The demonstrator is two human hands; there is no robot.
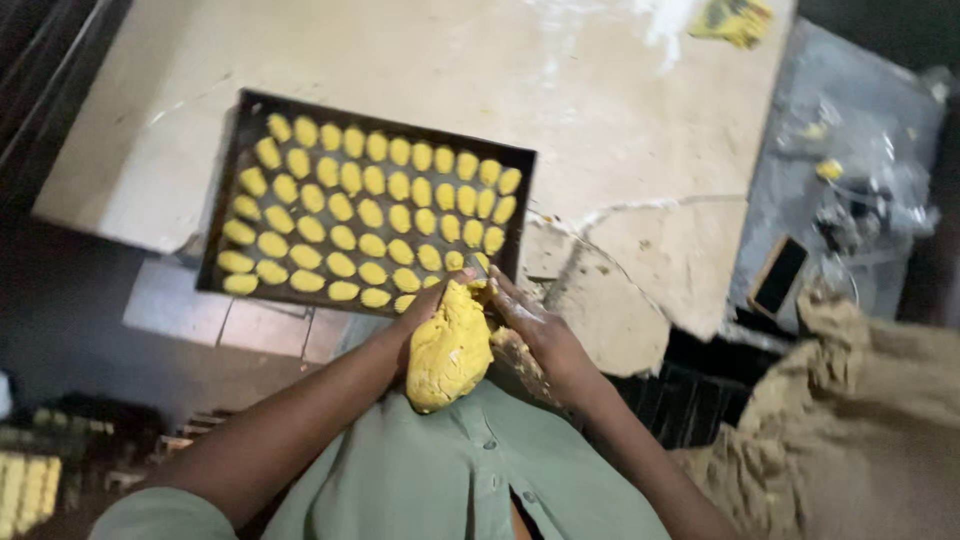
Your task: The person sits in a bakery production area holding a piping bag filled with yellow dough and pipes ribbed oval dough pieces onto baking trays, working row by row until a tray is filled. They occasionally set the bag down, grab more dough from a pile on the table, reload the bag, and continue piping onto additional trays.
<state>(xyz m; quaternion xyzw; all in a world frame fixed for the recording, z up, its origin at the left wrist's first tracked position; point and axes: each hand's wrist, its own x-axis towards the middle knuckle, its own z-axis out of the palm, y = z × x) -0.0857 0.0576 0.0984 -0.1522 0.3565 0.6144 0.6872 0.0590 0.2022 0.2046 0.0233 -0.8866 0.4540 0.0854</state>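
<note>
Head view looks straight down at 2 hands working over the near edge of a dark baking tray (222, 215) that sits on a pale stone slab (420, 60). The left hand (425, 315) cups a large lump of yellow dough (450, 350) from behind, fingers wrapped around it, holding it against the person's green shirt (440, 470). The right hand (535, 325) closes on the top of the same lump, fingertips pinching at its upper end just beside the tray's near right corner. The tray is filled with rows of small yellow dough pieces (370, 215), set close together but apart. To the right, a dark phone (780, 275) lies on a grey plastic sheet (800, 130), and a brown sack cloth (860, 420) is bunched near the right arm.
</note>
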